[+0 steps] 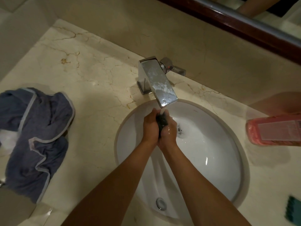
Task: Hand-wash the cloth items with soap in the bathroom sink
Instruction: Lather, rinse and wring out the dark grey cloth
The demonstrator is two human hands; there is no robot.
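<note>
Over the white oval sink [211,160] my left hand [150,126] and my right hand [169,132] grip a small dark cloth [162,122] squeezed between them. Water runs from the chrome tap [156,82] straight onto the cloth and flows toward the drain [180,130]. Most of the cloth is hidden inside my palms. A crumpled grey-blue cloth with pale trim [37,136] lies on the marble counter at the left. A pink bottle of liquid soap [275,130] lies on its side on the counter at the right.
The marble counter [89,79] surrounds the sink. The tap handle [175,69] sticks out to the right behind the spout. A teal object [293,211] shows at the lower right edge. A dark-framed mirror [244,18] runs along the wall.
</note>
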